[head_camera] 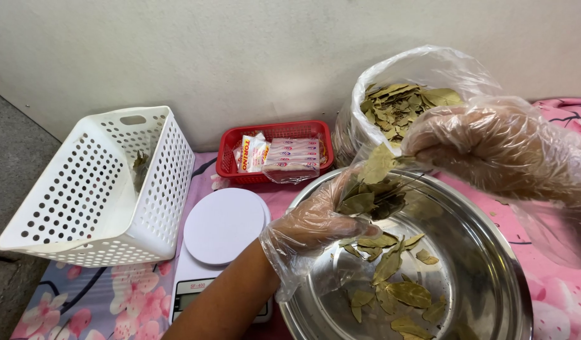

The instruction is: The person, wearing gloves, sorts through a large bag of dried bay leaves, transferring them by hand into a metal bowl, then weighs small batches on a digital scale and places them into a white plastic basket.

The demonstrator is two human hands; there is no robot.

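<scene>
My left hand (315, 220), in a loose clear plastic glove, holds a small clear bag of dried bay leaves (372, 195) above a steel bowl (492, 252). My right hand (485, 145), also gloved, pinches a dried leaf (378, 162) at the bag's mouth. Several loose dried leaves (391, 286) lie in the bottom of the bowl. Behind the bowl stands a big clear plastic bag of dried leaves (400, 104), open at the top.
A white kitchen scale (222, 226) with a round platform sits left of the bowl. A white perforated basket (95, 189) stands at far left. A red basket (274, 129) with small packets sits against the wall. A pink flowered cloth (114, 302) covers the surface.
</scene>
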